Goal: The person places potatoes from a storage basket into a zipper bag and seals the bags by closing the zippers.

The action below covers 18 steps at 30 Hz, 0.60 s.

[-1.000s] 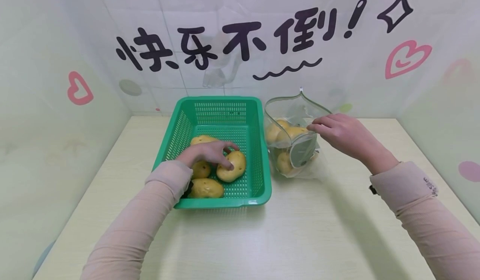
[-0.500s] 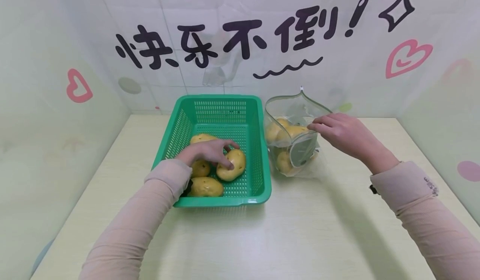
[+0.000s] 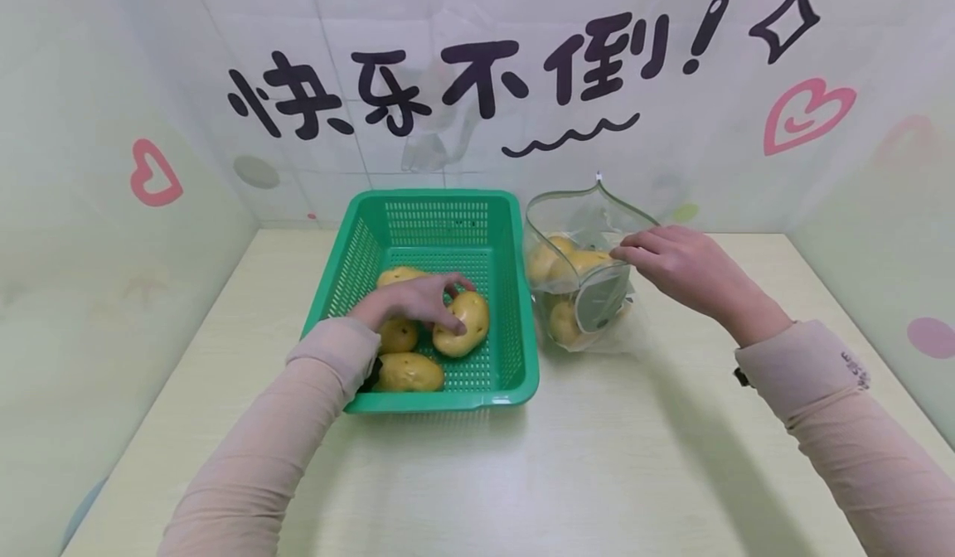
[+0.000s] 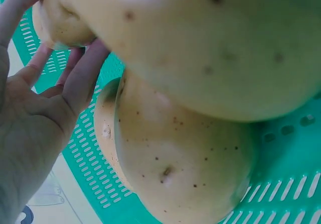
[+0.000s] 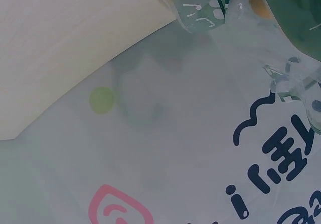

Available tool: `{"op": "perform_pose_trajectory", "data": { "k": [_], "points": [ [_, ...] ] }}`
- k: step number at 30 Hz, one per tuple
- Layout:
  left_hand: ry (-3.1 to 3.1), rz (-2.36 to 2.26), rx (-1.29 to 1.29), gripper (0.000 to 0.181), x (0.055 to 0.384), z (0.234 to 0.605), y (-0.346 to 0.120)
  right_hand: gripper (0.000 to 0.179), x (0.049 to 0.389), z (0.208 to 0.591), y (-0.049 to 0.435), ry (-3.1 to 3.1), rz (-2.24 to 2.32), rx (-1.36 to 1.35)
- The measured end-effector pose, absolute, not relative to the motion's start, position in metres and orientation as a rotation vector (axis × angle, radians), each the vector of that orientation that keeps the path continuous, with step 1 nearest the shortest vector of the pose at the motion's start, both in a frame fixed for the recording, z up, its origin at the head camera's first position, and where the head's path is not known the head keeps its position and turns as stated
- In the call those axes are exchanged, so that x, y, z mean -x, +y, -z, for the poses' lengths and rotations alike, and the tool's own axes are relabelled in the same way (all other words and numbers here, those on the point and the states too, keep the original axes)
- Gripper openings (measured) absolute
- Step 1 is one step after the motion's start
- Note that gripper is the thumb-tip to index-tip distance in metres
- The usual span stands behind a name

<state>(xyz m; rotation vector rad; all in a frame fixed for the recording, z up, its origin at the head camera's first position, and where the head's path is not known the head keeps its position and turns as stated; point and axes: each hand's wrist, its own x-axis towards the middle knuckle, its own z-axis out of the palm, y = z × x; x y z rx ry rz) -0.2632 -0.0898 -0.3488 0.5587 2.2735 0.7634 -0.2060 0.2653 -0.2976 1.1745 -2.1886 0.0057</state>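
In the head view my left hand (image 3: 425, 298) reaches into a green plastic basket (image 3: 531, 358) and grips a yellow potato (image 3: 466, 329), thumb on its near side and fingers on the far side. The left wrist view shows this potato (image 4: 60, 25) at the fingertips, partly cut off by a large potato (image 4: 225, 48) close to the camera. Several more potatoes lie in the basket, near the left forearm. My right hand (image 3: 682, 267) pinches the rim of a clear zip bag (image 3: 555, 209) that stands open with potatoes (image 3: 578, 265) inside. Its fingers are outside the right wrist view.
The basket and bag stand side by side on a pale wooden table (image 3: 477, 482). Close behind them rises a white printed sheet (image 3: 462, 10) with dark characters, and more sheeting stands at both sides. A zip slider (image 3: 598, 177) sits at the bag's top.
The potato in my left hand has risen very slightly. My right hand and the bag have stayed where they were.
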Motion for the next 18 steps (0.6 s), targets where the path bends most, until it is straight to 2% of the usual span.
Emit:
{"op": "perform_pose_trajectory", "data": {
  "k": [18],
  "points": [
    [2.334, -0.954, -0.639, 0.069, 0.270, 0.330, -0.091, 0.034, 0.207, 0.299, 0.266, -2.174, -0.015, -1.174]
  ]
}}
